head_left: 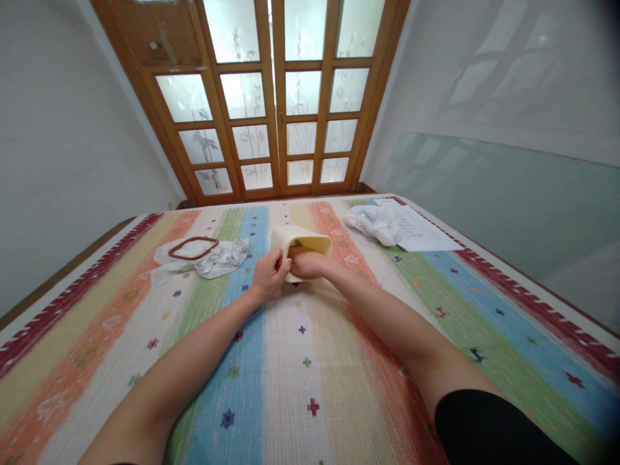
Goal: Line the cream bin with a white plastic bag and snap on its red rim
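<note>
A cream, box-like container (296, 234) lies tipped on the cloth with its mouth facing me. My left hand (270, 272) grips the left side of its rim, with the fingers closed on the edge. My right hand (306, 264) reaches into the mouth, and its fingers are hidden inside. Something brown shows within, beside and above that hand; what it is, and whether I hold it, I cannot make out. To the left, a reddish-brown rounded frame (211, 248) rests on a crumpled white plastic sheet (223, 259).
The table carries a striped, patterned tablecloth (232, 352). At the far right lie a crumpled white plastic bag (375, 223) and a printed paper sheet (426, 234). Wooden glazed doors (278, 116) stand beyond the table, and a glass panel (494, 206) leans along the right wall.
</note>
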`<state>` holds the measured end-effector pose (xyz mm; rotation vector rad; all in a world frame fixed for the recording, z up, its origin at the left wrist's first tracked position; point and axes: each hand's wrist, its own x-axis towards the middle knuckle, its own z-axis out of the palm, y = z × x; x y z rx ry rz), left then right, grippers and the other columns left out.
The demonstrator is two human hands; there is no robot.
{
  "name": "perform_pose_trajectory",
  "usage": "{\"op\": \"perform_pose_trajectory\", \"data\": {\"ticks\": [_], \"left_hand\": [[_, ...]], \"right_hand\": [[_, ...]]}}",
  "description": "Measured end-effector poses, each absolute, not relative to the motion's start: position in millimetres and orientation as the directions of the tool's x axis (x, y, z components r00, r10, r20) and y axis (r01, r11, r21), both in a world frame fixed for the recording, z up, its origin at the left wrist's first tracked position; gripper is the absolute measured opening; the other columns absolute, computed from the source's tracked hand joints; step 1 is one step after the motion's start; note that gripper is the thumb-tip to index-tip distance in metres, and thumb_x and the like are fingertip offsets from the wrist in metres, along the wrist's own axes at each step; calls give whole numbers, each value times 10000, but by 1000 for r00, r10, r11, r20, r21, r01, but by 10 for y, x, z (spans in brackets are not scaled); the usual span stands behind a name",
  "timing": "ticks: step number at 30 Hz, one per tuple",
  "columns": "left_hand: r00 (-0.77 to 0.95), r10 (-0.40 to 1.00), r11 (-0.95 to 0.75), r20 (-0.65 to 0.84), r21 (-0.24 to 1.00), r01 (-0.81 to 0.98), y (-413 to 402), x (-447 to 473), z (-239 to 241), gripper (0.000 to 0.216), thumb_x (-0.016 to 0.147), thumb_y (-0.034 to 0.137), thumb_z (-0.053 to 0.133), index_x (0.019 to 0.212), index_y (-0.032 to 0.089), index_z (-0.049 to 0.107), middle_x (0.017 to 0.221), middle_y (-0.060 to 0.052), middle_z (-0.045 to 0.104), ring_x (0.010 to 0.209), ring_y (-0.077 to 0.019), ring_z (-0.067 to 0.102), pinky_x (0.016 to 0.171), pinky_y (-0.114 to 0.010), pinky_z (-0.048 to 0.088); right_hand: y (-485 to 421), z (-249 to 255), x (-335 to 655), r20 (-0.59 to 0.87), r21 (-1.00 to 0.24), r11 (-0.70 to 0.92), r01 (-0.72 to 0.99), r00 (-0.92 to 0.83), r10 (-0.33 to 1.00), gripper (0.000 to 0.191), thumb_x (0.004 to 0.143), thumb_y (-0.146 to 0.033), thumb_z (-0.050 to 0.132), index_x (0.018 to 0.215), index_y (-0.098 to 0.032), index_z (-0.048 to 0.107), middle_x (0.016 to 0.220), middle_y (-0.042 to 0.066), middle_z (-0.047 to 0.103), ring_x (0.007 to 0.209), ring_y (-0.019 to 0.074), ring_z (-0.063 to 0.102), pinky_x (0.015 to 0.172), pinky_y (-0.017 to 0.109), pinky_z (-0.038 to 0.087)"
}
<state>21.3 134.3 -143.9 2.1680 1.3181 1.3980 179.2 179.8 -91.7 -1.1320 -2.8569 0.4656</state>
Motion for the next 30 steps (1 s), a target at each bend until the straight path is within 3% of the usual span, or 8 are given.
{"op": "perform_pose_trajectory", "data": {"ticks": [5, 11, 20, 30], "left_hand": [[70, 787, -513, 613, 586, 627, 1346, 221, -1372, 360, 996, 438, 479, 722, 231, 372, 671, 16, 433, 642, -170, 414, 641, -327, 283], [9, 803, -479, 596, 636, 605, 1396, 164, -1346, 366, 1003, 437, 470, 722, 226, 364, 668, 26, 418, 645, -161, 415, 645, -319, 277], [-97, 823, -443, 560, 739, 507, 1541, 52, -1459, 384, 1009, 484, 455, 740, 224, 370, 658, 46, 385, 626, -140, 404, 624, -297, 280], [-3, 814, -461, 581, 649, 606, 1589, -8, -1585, 373, 1028, 465, 397, 740, 229, 414, 674, 14, 461, 644, -171, 449, 633, -315, 284]], "right_hand": [[1799, -893, 1761, -67, -289, 656, 697, -698, 713, 333, 993, -270, 510, 1136, -102, 759, 1159, 176, 762, 984, 239, 711, 832, 271, 501], [1630, -745, 1723, -87, -184, 681, 709, -702, 707, 483, 1070, -388, 369, 1130, -111, 760, 1145, 207, 761, 980, 290, 734, 819, 334, 497], [1353, -359, 1824, -116, -128, 749, 650, -760, 640, 404, 1054, -329, 364, 1056, -152, 727, 1002, 140, 782, 917, 260, 731, 780, 316, 476], [1747, -996, 1598, -34, -161, 593, 789, -604, 796, 436, 1059, -354, 362, 1173, -122, 714, 1160, 203, 750, 987, 275, 724, 848, 341, 511]]}}
